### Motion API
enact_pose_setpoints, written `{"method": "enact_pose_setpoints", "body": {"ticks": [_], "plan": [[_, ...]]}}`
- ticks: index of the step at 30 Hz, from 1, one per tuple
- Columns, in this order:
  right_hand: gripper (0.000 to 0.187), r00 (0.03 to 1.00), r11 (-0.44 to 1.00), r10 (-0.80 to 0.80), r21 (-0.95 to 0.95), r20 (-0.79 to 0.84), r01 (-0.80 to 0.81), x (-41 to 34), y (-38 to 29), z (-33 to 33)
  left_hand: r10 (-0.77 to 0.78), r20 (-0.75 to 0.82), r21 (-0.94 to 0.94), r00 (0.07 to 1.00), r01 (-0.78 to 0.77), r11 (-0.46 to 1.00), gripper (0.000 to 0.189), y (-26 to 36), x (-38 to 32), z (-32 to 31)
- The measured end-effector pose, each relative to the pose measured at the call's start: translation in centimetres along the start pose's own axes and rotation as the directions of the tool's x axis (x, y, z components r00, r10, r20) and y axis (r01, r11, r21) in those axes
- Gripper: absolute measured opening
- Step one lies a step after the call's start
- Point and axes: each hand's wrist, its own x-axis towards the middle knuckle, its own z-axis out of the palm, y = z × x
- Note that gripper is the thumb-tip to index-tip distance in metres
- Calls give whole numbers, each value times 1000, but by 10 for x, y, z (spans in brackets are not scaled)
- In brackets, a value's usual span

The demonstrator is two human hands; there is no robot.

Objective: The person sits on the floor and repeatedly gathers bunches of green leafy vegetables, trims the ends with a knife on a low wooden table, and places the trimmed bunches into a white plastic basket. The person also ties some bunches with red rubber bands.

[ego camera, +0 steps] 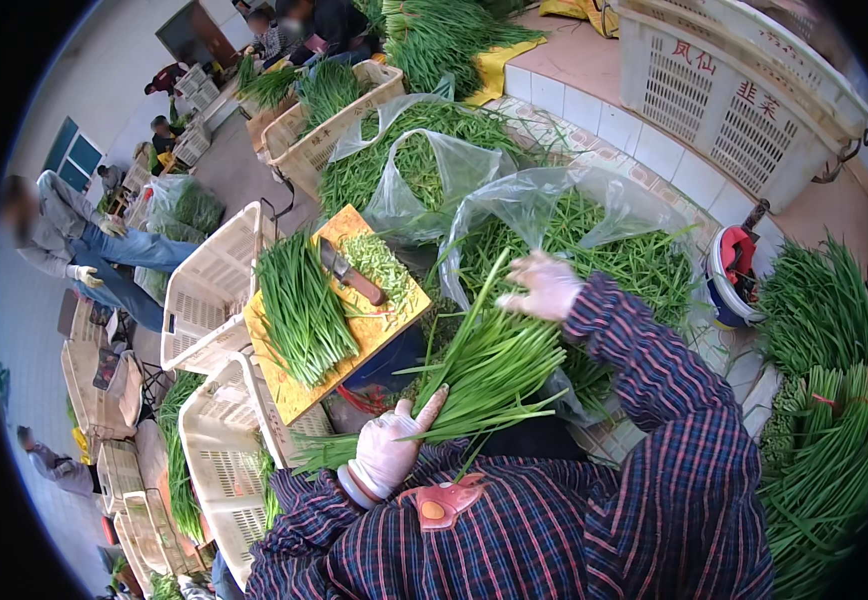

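Observation:
My left hand [390,448], in a thin whitish glove, is closed around a bunch of long green Chinese chives [497,367], with the forefinger laid along the leaves. The bunch fans out towards the upper right. Over its far end is my right hand [542,285], gloved too and slightly blurred, its fingers apart with nothing visible in them. A yellow cutting board [338,367] lies to the left. It bears a sheaf of chives [302,311], a knife [362,283] with a brown handle, and a heap of short cut ends [377,262].
Clear plastic bags of loose green leaves [576,255] [411,161] stand ahead. White plastic crates [224,450] [212,292] are on my left. Tied chive bundles [828,442] and a bucket [730,277] lie to the right. A large crate [734,97] rests on a tiled ledge. Several people sit farther off.

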Motion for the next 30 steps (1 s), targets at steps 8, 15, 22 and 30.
{"method": "enact_pose_setpoints", "body": {"ticks": [8,15,22,30], "plan": [[26,990,981,99,179,-98,-81,38,-13,14,38,-42,14,998,-37,999,61,-9,1,-10],[22,906,868,423,-277,-26,-413,-8,96,-26,-21,67,-28,998,23,999,61,-13,-8,-4],[78,902,926,259,177,346,-334,-24,79,0,27,-116,-38,993,-31,999,63,-16,-11,2],[19,971,984,132,-91,-198,-152,15,76,82,-4,-53,-154,999,-4,988,71,-15,-5,-7]]}}
